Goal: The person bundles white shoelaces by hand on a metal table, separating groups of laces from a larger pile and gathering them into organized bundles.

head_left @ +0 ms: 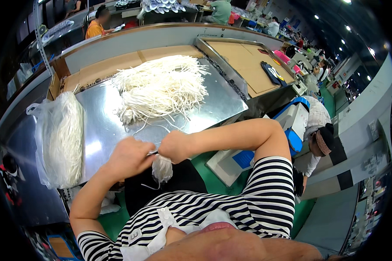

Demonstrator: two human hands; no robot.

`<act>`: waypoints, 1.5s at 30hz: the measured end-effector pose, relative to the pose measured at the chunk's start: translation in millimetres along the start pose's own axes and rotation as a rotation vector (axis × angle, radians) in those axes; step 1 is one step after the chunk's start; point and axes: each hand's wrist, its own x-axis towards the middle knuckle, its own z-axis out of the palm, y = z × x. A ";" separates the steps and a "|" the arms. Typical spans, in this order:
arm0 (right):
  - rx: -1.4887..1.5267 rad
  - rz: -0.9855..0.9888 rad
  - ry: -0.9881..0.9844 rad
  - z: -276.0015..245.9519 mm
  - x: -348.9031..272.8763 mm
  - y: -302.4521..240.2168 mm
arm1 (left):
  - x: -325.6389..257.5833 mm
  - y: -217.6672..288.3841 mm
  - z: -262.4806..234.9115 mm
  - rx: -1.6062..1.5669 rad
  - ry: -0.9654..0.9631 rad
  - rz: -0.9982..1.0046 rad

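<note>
My right hand (176,147) is closed in a fist at the near edge of the metal table. Below it hangs a small bundle of white cords (162,169), its top hidden in the fingers, with one loose end trailing down. My left hand (131,155) is close beside it, fingers curled and somewhat blurred. A thin strip shows between the two hands, too small to name. Beyond them lies a large pile of white cords (161,89), a few strands straggling toward me. To the left, a clear plastic bag (41,126) holds more long white cords (65,143).
The shiny metal table (98,126) has cardboard along its far edge. At the far right is a cardboard-lined tray (231,61) with dark flat pieces (272,74). A person (318,130) bends beside a blue-and-white machine (287,124) on my right. Other people sit farther back.
</note>
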 end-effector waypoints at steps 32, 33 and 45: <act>1.380 0.028 -0.054 34.4 -21.8 47.0 | 18.3 -8.7 76.1 -0.778 0.250 -0.271; 1.459 -0.014 -0.108 42.7 -17.5 45.8 | 14.1 -8.6 71.6 -0.721 0.241 -0.269; 2.192 -0.506 -0.327 86.9 -7.6 0.2 | 18.8 -38.6 71.8 -0.330 0.360 -0.443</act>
